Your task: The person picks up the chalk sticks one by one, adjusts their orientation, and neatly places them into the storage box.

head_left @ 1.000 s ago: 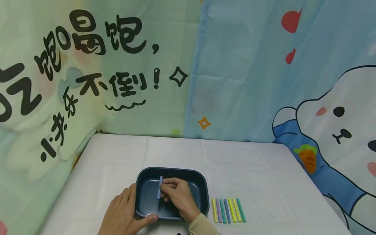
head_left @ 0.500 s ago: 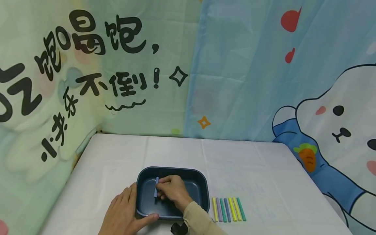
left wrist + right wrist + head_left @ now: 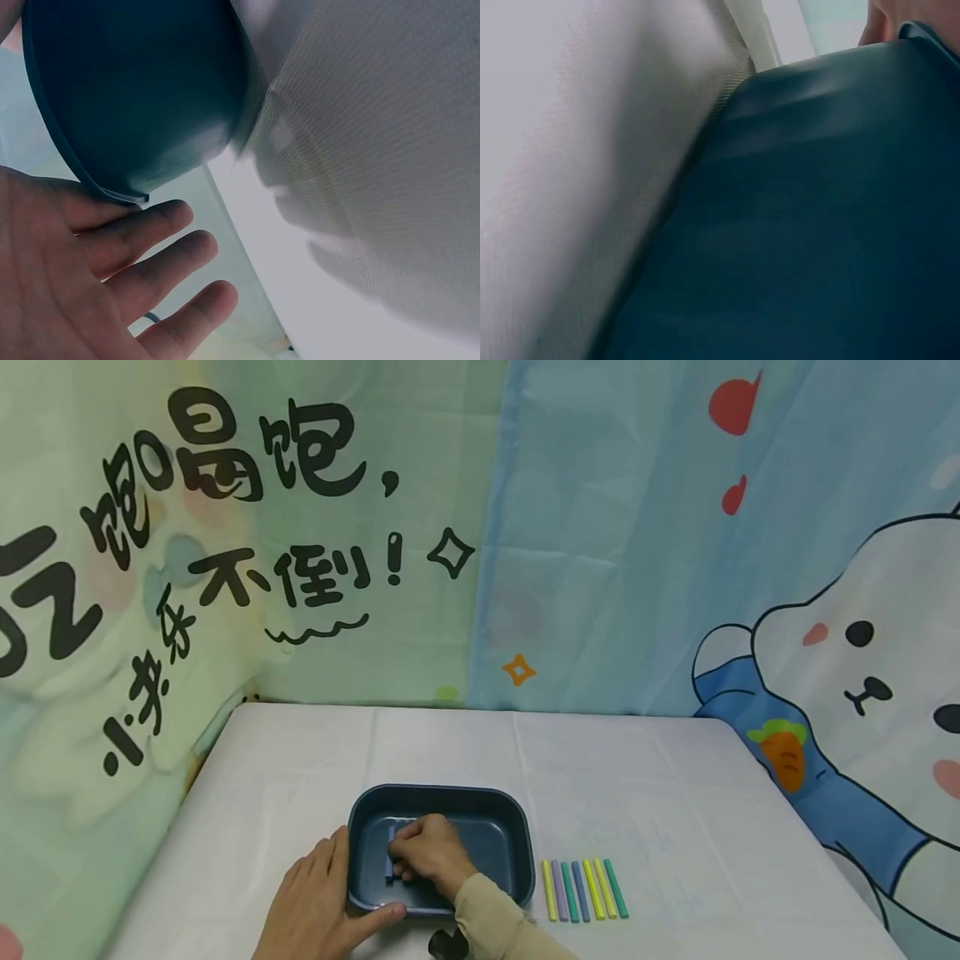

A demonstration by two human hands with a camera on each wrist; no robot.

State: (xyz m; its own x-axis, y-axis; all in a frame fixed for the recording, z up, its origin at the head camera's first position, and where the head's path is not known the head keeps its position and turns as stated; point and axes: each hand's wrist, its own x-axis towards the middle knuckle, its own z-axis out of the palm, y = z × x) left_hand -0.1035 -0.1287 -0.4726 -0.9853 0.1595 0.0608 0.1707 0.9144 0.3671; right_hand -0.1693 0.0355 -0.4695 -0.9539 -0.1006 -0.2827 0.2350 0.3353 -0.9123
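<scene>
In the head view, my right hand (image 3: pixel 433 856) pinches a blue chalk stick (image 3: pixel 389 866) inside the dark blue tray (image 3: pixel 498 847). The stick stands lengthwise toward the tray's left wall, its lower end right at the tray floor; my fingers cover part of it. My left hand (image 3: pixel 318 893) rests against the tray's left side, thumb along the near edge. Seen from the left wrist, the fingers of that left hand (image 3: pixel 90 262) extend loosely beside the tray's outer wall (image 3: pixel 142 90). The right wrist view is filled mostly by the tray's outer wall (image 3: pixel 780 225).
To the right of the tray, several chalk sticks (image 3: pixel 584 891) in yellow, purple, green and blue lie in a row on the white tablecloth (image 3: pixel 645 810). A printed curtain (image 3: pixel 600 543) hangs behind the table. Something black (image 3: pixel 448 943) sits under my right sleeve (image 3: pixel 502 918).
My right hand has moved left and slightly toward me with the blue chalk stick, lowering it toward the tray's left side. The left hand has stayed in place.
</scene>
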